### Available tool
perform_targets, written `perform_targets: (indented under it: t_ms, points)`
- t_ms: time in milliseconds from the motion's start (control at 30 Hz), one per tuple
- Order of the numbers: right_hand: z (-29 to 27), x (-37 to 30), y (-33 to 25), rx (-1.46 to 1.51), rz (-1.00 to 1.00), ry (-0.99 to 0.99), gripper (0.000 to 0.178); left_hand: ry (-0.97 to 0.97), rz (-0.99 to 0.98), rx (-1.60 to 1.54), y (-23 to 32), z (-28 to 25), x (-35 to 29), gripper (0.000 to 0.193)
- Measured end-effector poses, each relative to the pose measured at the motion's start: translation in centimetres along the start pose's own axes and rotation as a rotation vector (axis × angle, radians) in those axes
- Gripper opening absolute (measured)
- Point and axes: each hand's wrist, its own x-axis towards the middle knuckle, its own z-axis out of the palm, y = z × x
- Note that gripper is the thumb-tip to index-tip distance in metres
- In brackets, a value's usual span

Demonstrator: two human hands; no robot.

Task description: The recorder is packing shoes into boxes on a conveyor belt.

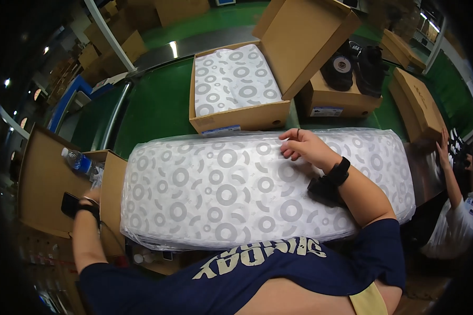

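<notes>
Your right hand (305, 148) rests open-fingered, pinching nothing, on the far edge of the wrapped stack of ring-patterned tissue paper (257, 189), while your left hand (86, 202) grips a dark phone (69, 203); the open shoebox (236, 94) beyond already holds tissue.

Open shoebox (239, 122) just beyond paper stack (231, 194)

**Right hand forward, left hand low at the side**

The right arm comes in from the lower right, bent at the elbow, forearm angled up and left, a black band on the wrist. The right hand (305, 147) lies palm down, fingers curled loosely. The left arm hangs down the left side, banded too; the left hand (91, 197) is mostly hidden, its grip unclear
</notes>
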Motion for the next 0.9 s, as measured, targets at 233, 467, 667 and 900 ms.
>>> perform_targets:
  t_ms: [233,467,667,900]
  points:
    - [-0.4,-0.9,-0.1,0.012,0.062,0.142,0.023,-0.128,-0.193,-0.096,0.9,5.1,4.1,0.038]
    - [-2.1,-1.7,-0.1,0.110,0.041,0.154,0.023,-0.245,-0.503,-0.050,-2.7,10.5,-1.3,0.037]
    - [-1.2,-0.2,0.4,0.117,0.068,0.168,0.022,-0.387,-0.782,-0.091,4.4,9.0,0.5,0.036]
    - [-2.5,-1.0,0.7,0.113,0.064,0.178,0.025,0.168,-0.577,0.375,24.0,0.2,5.5,0.016]
